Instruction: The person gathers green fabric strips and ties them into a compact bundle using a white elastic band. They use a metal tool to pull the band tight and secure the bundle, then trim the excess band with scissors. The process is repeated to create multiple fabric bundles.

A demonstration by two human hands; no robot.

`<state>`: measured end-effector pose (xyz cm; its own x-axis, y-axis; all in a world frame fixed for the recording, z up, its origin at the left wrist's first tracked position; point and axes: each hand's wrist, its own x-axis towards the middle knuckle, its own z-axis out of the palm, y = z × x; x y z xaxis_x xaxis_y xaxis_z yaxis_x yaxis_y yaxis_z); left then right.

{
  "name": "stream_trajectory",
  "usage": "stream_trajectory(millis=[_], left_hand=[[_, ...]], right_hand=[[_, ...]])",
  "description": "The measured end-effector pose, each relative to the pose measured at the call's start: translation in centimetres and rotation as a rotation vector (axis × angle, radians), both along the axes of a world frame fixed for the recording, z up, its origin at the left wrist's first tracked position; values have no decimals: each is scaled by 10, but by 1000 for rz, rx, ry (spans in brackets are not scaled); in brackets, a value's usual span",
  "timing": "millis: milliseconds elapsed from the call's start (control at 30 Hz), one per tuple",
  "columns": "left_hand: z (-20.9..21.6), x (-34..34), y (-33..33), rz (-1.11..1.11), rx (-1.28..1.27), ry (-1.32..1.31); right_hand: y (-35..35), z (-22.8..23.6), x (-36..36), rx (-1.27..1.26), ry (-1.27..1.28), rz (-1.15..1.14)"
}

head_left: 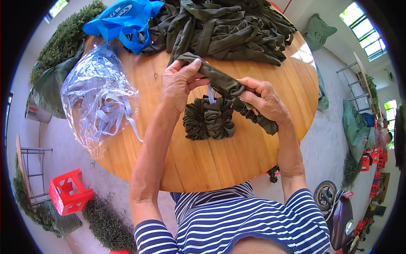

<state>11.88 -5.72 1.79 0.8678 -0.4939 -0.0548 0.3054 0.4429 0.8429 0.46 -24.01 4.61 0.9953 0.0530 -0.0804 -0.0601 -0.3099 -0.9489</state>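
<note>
Between my two hands stretches a dark olive fabric tube [218,78], smooth at its left part and bunched into gathers at its right part. My left hand [182,80] pinches the smooth end between thumb and fingers. My right hand [264,99] grips the tube where the gathers begin, and the gathered end hangs below it. Just under the tube, ruffled olive fabric rings [209,120] lie on the table in two bunches. A pale lavender band [210,92] and a small metal piece show above them; whether these join the tube I cannot tell.
The round wooden table [203,169] bears a heap of olive fabric tubes [224,31] at its far side. A blue bag [127,21] lies far left, near a clear plastic bag [95,93] of lavender bands. A red stool [69,192] and a motorbike [340,222] stand on the floor.
</note>
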Motion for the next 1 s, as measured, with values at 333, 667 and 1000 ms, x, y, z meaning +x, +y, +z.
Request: stream_trajectory(millis=[333,667,1000], left_hand=[[-6,-23,-16,-32,130,-18],[10,-8,-1,-39,114,-103],[-7,23,22,-475,-296,15]], right_hand=[[19,-4,1,49,-63,-82],[9,4,-3,267,-191,-166],[-21,5,-3,336,-10,34]])
